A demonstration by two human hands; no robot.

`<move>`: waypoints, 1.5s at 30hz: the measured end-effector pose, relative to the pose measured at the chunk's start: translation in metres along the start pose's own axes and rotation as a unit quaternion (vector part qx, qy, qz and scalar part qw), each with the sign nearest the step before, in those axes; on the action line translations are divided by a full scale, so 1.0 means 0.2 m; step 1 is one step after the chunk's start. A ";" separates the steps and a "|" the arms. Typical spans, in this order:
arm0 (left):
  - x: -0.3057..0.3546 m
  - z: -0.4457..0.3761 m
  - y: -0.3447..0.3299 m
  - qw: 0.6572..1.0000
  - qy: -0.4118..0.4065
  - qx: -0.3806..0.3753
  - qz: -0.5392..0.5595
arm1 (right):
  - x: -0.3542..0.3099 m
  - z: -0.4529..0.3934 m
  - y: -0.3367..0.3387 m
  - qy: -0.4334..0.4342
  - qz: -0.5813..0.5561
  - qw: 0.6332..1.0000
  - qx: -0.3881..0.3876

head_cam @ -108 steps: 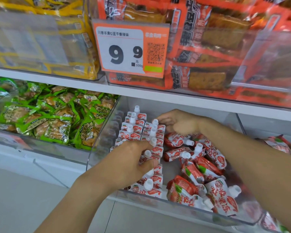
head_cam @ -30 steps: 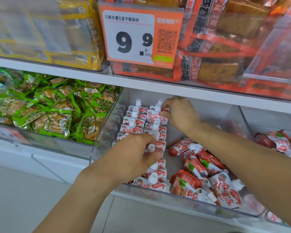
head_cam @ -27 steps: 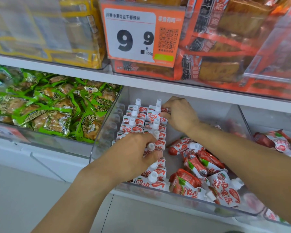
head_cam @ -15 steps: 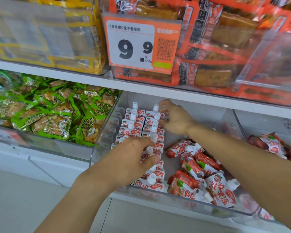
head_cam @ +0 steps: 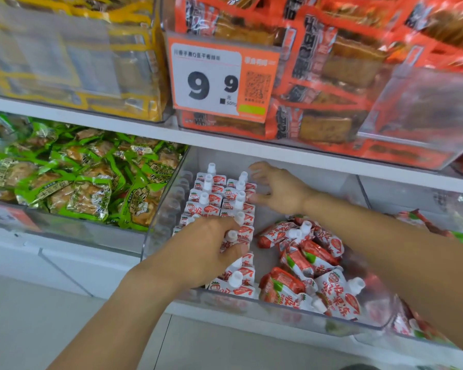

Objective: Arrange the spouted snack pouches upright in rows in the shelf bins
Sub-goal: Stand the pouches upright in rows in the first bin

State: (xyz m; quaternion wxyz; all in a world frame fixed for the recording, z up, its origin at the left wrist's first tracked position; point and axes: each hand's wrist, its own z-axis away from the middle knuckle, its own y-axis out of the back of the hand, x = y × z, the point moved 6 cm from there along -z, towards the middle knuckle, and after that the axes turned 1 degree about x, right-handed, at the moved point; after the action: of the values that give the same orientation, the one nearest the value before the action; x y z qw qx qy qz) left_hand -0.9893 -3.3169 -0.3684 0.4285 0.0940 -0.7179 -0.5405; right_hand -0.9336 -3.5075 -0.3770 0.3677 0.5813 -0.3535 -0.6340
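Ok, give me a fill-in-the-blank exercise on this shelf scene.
1. The price tag shows 9.____.
2. The upright pouches have ____ caps.
3. The snack packs in the bin to the left of the pouches are ____.
4. The left hand rests on the upright rows; the loose pouches lie to their ____.

Missing words: 9; white; green; right

Store shelving, two tiers, bright even light.
White shelf boards [head_cam: 251, 145] carry clear plastic bins. Upper tier: yellow packs [head_cam: 72, 57] at left, orange-red packs [head_cam: 345, 76] at right, with an orange-and-white price tag [head_cam: 219, 78] reading 9.9 clipped on the bin front. Lower tier, left bin: green snack packs [head_cam: 78, 177]. White base panel [head_cam: 64, 260] under the lower shelf; pale, plain floor [head_cam: 38, 329] below. Frame is slightly motion-blurred.
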 end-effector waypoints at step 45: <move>0.04 0.10 0.13 0.892 0.112 0.111 0.424 | -0.12 0.72 -0.09 0.083 0.334 0.939 -0.017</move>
State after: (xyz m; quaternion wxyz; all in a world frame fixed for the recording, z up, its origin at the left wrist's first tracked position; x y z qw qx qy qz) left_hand -0.9999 -3.2973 -0.3440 0.6814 -0.1125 -0.6921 -0.2099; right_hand -1.0777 -3.4752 -0.3715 0.5958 0.4740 -0.4851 -0.4302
